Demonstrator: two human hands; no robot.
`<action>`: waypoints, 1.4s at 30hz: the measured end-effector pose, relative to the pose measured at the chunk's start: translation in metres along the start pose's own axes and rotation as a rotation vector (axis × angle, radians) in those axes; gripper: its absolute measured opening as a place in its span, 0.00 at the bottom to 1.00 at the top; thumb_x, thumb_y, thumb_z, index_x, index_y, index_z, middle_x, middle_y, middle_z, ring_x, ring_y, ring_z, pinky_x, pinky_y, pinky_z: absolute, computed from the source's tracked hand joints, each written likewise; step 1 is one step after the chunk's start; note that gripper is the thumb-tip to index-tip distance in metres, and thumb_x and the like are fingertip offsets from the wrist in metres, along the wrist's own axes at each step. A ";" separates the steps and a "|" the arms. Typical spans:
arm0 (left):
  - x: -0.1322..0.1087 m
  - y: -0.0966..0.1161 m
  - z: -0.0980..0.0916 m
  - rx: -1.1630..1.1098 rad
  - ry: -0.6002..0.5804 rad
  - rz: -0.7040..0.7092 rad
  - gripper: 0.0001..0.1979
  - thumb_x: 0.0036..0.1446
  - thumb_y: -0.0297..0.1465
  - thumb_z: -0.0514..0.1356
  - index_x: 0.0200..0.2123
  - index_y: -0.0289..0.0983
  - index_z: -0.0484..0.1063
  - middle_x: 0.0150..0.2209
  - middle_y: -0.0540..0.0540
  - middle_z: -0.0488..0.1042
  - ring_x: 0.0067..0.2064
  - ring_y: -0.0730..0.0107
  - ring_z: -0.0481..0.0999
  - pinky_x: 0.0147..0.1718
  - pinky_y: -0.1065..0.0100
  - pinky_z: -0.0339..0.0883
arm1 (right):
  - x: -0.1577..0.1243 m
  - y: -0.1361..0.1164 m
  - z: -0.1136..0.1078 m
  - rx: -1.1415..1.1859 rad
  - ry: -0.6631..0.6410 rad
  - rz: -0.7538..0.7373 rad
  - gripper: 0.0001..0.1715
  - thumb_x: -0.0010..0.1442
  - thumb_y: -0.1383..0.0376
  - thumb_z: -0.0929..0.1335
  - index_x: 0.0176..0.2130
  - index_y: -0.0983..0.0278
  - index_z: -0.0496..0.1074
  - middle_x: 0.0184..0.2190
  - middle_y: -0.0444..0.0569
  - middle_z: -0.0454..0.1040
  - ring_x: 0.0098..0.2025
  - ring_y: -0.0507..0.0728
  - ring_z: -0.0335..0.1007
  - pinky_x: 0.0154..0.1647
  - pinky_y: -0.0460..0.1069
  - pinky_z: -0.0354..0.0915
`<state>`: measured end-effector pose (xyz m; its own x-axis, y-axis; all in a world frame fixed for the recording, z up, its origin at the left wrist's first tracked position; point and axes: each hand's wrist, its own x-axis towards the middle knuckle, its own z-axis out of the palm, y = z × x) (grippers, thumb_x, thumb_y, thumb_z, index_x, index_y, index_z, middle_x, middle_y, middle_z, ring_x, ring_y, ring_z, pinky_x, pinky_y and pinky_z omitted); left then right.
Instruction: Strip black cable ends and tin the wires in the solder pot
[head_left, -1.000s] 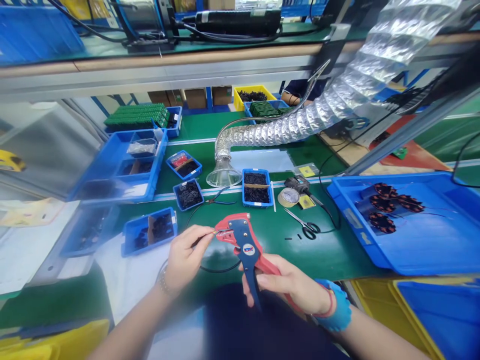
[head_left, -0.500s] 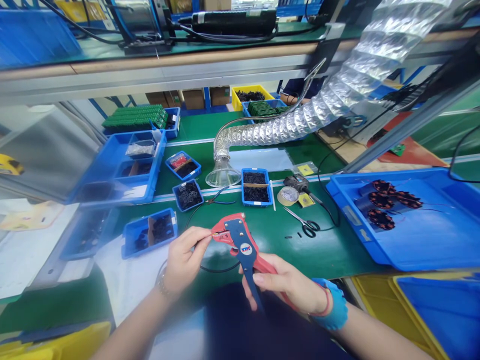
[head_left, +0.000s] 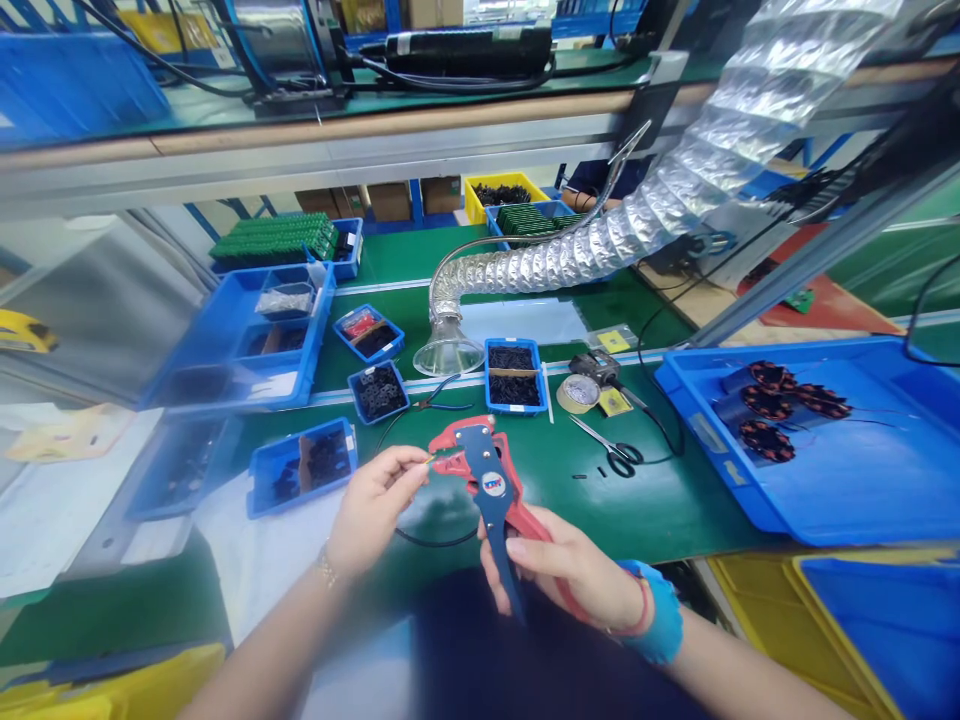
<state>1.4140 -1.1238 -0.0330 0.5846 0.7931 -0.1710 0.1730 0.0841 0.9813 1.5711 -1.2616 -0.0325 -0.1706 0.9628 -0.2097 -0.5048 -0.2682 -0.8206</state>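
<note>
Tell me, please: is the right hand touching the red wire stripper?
Touching. The head view shows the right hand gripping the red wire stripper by its handle, fingers wrapped around it.

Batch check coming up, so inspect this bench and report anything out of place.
Two small black pieces lie loose on the green mat beside the scissors. They look odd because they sit outside any container, while the other black parts are kept in blue trays.
</note>
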 end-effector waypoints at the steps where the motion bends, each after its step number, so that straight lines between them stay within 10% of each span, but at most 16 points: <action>1: 0.001 0.003 -0.001 -0.120 -0.055 -0.091 0.11 0.51 0.35 0.57 0.36 0.35 0.69 0.24 0.51 0.65 0.23 0.78 0.60 0.19 0.75 0.53 | -0.001 -0.002 -0.001 0.004 0.002 -0.013 0.13 0.54 0.60 0.64 0.35 0.68 0.61 0.26 0.48 0.68 0.23 0.52 0.66 0.23 0.47 0.60; 9: 0.002 0.019 -0.005 -0.500 -0.263 -0.365 0.09 0.50 0.33 0.59 0.28 0.31 0.70 0.20 0.50 0.61 0.21 0.81 0.58 0.17 0.77 0.48 | -0.012 -0.011 -0.009 -0.102 0.017 -0.008 0.14 0.56 0.61 0.62 0.39 0.69 0.63 0.30 0.51 0.67 0.29 0.55 0.67 0.30 0.51 0.61; 22: -0.006 0.010 -0.004 -0.062 -0.047 0.050 0.07 0.53 0.34 0.55 0.30 0.36 0.68 0.25 0.52 0.62 0.26 0.78 0.59 0.26 0.73 0.55 | -0.007 -0.016 0.005 0.022 -0.074 0.062 0.14 0.54 0.62 0.62 0.39 0.69 0.62 0.28 0.52 0.70 0.26 0.54 0.69 0.25 0.47 0.57; 42: -0.008 0.018 -0.003 0.141 0.003 0.194 0.07 0.54 0.32 0.53 0.28 0.37 0.67 0.26 0.50 0.63 0.25 0.75 0.61 0.26 0.72 0.56 | -0.006 -0.012 0.006 0.084 -0.083 0.104 0.17 0.54 0.61 0.63 0.42 0.68 0.60 0.28 0.51 0.70 0.24 0.54 0.69 0.23 0.46 0.58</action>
<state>1.4105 -1.1267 -0.0138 0.6150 0.7883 0.0197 0.1672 -0.1548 0.9737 1.5731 -1.2645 -0.0184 -0.2930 0.9246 -0.2434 -0.5496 -0.3712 -0.7484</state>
